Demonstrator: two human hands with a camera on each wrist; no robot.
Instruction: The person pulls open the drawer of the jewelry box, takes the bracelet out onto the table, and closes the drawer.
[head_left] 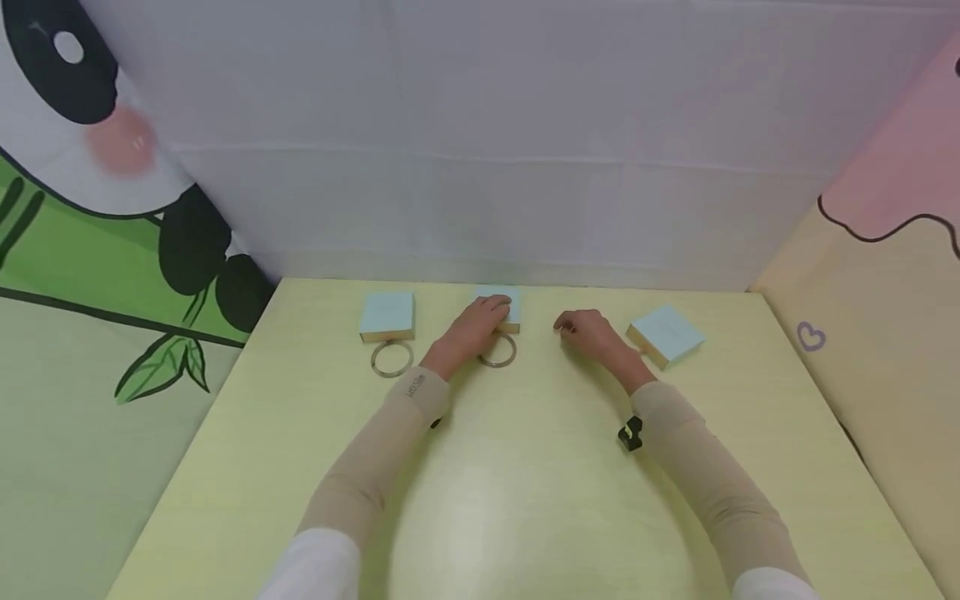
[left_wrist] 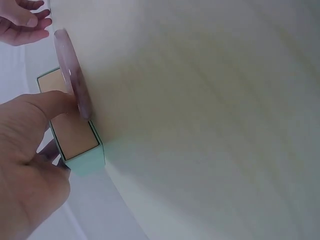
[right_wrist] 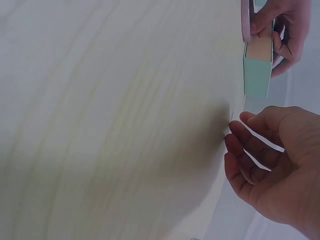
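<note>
A light blue-green box (head_left: pixel 514 310) with tan sides lies at the far middle of the table, and my left hand (head_left: pixel 474 325) grips it. The thumb is at the tan side (left_wrist: pixel 75 135) of the box, and the other fingers reach over to its far side, partly hidden. Close to that thumb is a pinkish bangle (left_wrist: pixel 72 75), which in the head view lies just in front of the box. My right hand (head_left: pixel 592 332) hovers low over the table between the middle box and the right one, fingers loosely bent and holding nothing.
To the left is another box (head_left: pixel 387 312), with a second bangle (head_left: pixel 392 376) in front of it. A third box (head_left: pixel 666 336) sits turned at an angle on the right. Behind the pale yellow table (head_left: pixel 480 500) rises a white cloth wall (head_left: pixel 480 208); painted panels flank both sides.
</note>
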